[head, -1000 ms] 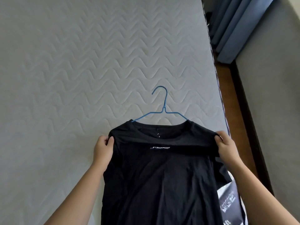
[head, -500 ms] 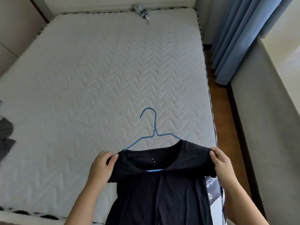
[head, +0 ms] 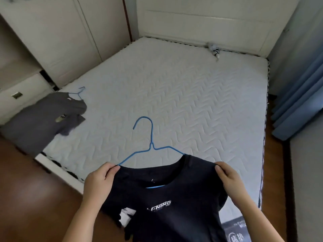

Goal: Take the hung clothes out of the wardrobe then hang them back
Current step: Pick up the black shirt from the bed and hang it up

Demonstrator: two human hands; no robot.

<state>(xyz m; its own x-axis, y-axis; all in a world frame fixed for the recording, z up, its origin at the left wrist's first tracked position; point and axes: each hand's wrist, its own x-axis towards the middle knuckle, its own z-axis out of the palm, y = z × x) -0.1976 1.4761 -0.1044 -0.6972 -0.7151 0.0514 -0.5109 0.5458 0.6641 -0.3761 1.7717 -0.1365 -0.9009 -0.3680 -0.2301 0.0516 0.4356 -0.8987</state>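
Your left grip (head: 97,182) is clamped on the left shoulder of the black T-shirt (head: 174,222), thumb and fingers pinching the cloth right where one arm of the blue wire hanger (head: 151,137) reaches the fabric. Your right grip (head: 229,180) is clamped the same way on the other shoulder, so the shirt is stretched between your two hands and hangs down between your forearms, white chest lettering facing you. The hanger sits partly inside the shirt. Its left arm is bare from the neck out to your left fingers, its right arm goes under the collar, and its bottom bar shows through the neck opening. The hook stands up midway between your hands, above the near end of the bed (head: 183,95). Over at the bed's left edge, well apart from you, lies a grey garment (head: 43,119) with a second blue hanger (head: 79,91) at its collar.
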